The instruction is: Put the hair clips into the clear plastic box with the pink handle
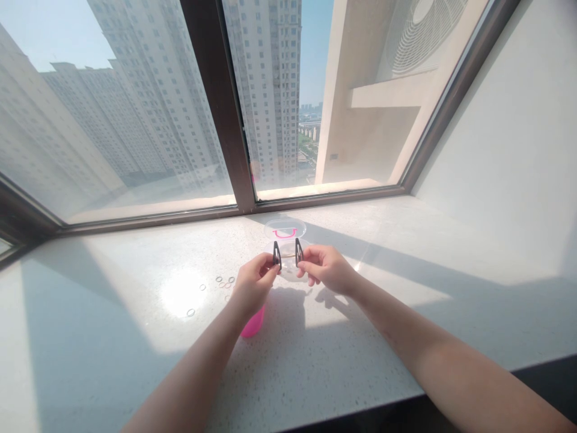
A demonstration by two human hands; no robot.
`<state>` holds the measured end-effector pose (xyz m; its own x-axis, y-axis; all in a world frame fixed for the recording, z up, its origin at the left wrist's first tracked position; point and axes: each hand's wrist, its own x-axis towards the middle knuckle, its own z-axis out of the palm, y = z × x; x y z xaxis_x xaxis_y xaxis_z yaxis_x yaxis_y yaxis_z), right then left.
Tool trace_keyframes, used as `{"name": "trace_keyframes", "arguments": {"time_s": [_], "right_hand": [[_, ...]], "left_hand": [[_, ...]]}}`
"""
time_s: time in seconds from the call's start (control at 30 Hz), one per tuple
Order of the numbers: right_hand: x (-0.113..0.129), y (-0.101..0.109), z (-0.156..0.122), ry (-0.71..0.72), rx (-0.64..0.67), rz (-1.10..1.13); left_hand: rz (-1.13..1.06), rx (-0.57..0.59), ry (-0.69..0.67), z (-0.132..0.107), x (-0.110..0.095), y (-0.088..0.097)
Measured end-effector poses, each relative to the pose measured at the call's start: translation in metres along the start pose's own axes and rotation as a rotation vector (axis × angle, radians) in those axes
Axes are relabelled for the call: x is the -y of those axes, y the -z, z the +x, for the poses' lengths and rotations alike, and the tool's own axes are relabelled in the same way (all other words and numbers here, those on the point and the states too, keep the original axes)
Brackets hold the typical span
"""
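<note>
My left hand (pixel 256 278) pinches a black snap hair clip (pixel 276 256) between thumb and fingers, holding it upright. A second black snap hair clip (pixel 298 252) stands upright in the pinch of my right hand (pixel 328 268), a small gap away from the first. Behind both hands lies a clear plastic container (pixel 291 273), partly hidden by them. Its clear lid (pixel 285 228) with a pink handle is farther back. Below my left wrist a bright pink object (pixel 253 325) shows in part; my forearm covers the rest.
Several small ring-shaped hair ties (pixel 219 279) lie scattered on the speckled white windowsill (pixel 324 367) to the left. A brown-framed window (pixel 246 207) bounds the sill at the back, a white wall (pixel 509 144) at the right. The sill's front edge runs along the bottom.
</note>
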<state>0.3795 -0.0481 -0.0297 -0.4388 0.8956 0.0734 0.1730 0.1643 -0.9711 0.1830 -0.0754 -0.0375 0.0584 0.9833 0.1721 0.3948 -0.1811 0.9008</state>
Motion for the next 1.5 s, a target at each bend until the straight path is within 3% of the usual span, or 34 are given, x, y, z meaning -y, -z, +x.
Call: {"name": "trace_keyframes", "arguments": {"time_s": [1.5], "right_hand": [[0.0005,-0.0008,-0.0004,0.004,0.001,0.006]], "left_hand": [[-0.015,-0.011,-0.004,0.0003,-0.0001,-0.0001]]}}
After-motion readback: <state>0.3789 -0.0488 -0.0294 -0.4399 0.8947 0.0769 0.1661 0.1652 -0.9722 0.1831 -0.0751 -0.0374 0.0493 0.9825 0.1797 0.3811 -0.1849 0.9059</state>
